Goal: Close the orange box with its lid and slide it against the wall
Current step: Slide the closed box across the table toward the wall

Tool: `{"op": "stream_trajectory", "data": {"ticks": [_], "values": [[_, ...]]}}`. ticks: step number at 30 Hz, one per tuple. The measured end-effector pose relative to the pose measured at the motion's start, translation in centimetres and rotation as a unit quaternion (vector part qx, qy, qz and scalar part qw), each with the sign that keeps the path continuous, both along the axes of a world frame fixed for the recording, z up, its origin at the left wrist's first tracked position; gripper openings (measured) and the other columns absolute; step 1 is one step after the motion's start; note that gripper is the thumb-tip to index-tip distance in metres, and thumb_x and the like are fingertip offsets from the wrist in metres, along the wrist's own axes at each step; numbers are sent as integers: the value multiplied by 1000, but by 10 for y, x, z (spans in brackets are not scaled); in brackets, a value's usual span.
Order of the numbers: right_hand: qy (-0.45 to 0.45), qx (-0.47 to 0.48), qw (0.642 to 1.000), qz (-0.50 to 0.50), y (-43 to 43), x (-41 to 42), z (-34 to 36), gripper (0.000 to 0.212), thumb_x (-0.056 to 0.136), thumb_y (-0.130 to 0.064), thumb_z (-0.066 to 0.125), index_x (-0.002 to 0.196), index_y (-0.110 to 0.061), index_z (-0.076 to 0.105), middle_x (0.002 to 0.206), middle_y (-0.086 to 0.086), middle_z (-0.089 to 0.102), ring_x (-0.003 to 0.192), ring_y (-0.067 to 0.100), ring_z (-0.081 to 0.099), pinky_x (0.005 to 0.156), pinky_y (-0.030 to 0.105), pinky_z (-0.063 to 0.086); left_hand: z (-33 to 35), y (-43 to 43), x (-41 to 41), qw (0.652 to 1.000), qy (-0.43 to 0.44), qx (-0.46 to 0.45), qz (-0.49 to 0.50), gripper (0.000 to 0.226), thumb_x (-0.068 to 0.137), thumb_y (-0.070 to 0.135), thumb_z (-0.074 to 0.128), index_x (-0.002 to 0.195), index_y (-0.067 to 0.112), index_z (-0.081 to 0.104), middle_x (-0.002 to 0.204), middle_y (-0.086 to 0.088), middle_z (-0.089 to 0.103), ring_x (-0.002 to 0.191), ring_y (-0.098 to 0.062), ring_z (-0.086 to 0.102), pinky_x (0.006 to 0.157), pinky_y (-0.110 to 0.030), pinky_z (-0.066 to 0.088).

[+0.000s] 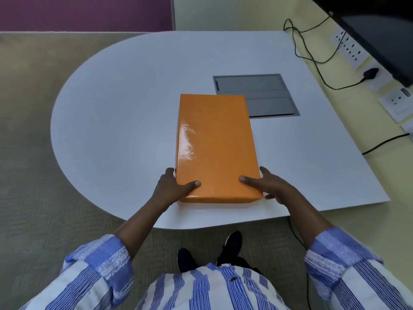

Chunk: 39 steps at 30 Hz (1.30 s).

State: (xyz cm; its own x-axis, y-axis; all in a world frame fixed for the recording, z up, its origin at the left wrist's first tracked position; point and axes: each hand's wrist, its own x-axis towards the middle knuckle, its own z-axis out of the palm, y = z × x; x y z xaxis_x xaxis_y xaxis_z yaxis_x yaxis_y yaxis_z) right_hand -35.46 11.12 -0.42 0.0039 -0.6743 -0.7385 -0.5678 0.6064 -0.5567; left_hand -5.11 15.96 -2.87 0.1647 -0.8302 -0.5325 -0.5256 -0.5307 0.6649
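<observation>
- So the orange box [215, 146] sat roughly mid-table, a bit toward the near edge of the white table [116, 104], with its lid already down flush as far as I could tell. No gap showed along the near side, so I'd call the closing part done.
- The left hand [172, 189] was on the near-left corner, thumb lying flat on the lid, fingers wrapped down the left side. Not a fist, more a loose clamp on the corner.
- The right hand [270, 186] mirrored it on the near-right corner: thumb on top, the other fingers spread along the right side and touching the table. Both hands had hold of the box, neither looked to be squeezing hard.
- The bit that mattered: the box's long axis ran straight away from the person, pointing at the far edge of the table, while the nearest wall [348, 121], the pale yellow one with the sockets [355, 52], ran along the right side.
- So the wall lay off to the right of the grip, not ahead. My guess is the next move needed a sideways push, with the left hand doing the shoving and the right one guiding.
- Its far-right corner overlapped the grey floor-box hatch [268, 95] set into the table, which could snag on a slide.
- Cables [317, 61] ran along that wall side too, near the table edge.
</observation>
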Motion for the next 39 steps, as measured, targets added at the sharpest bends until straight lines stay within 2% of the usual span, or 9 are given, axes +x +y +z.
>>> {"op": "stream_trajectory", "data": {"ticks": [4,8,15,20,23,26,28,34,39], "values": [[106,-211,970,51,-7,24,-1,113,78,-77,57,161,-23,2,168,8,15,149,32,28,114,52,33,-4,-16,-11,969,-170,-150,-96,107,80,83,46,160,21,9,166,-13,21,150,-37,27,115,-59,35],[233,-253,920,188,-11,45,-13,94,90,-76,33,160,-27,-6,169,7,-14,154,34,6,121,57,18,-8,-30,-26,934,-269,-154,-175,97,91,79,23,162,17,-3,170,-12,-13,156,-37,-5,124,-55,9],[256,-238,915,203,-15,42,-20,95,89,-78,32,159,-30,-9,168,3,-19,153,37,10,119,60,21,-16,-33,-28,931,-278,-141,-190,99,90,79,23,162,18,-6,169,-11,-16,155,-40,-1,123,-55,10],[147,-271,947,88,-13,34,-14,95,91,-65,51,161,-21,3,170,4,0,152,28,22,117,51,29,-10,-32,-18,971,-128,-189,-76,98,90,70,48,162,19,4,171,-5,-4,156,-28,10,118,-52,28],[88,-224,969,-48,-9,33,-19,90,93,-63,52,160,-19,11,164,10,27,144,33,37,114,50,35,-12,-33,-9,993,-3,-90,75,89,91,70,50,158,18,24,167,-12,24,148,-33,35,115,-53,35],[37,-138,983,-116,-11,33,-22,77,92,-69,46,150,-20,38,143,9,55,120,32,58,100,48,48,-11,-34,-1,946,270,53,171,58,93,68,47,128,22,57,127,-10,68,104,-29,70,87,-46,57],[23,-133,983,-126,-13,32,-22,71,92,-67,46,145,-20,44,136,8,60,114,30,60,95,45,49,-10,-33,1,906,370,97,183,56,92,67,51,129,25,58,118,-10,74,103,-32,72,84,-45,59],[44,-167,978,-114,-17,28,-22,66,96,-63,43,144,-18,47,135,8,60,114,30,59,91,41,46,-17,-38,-2,879,430,105,178,54,89,65,58,126,26,63,116,-12,76,109,-37,71,92,-50,56],[50,-193,975,-94,-41,3,-10,61,99,-61,39,141,-19,50,134,7,61,103,24,56,87,37,44,-11,-52,-19,909,361,80,190,71,80,77,58,132,28,55,121,-10,70,111,-35,66,89,-48,55]]}}
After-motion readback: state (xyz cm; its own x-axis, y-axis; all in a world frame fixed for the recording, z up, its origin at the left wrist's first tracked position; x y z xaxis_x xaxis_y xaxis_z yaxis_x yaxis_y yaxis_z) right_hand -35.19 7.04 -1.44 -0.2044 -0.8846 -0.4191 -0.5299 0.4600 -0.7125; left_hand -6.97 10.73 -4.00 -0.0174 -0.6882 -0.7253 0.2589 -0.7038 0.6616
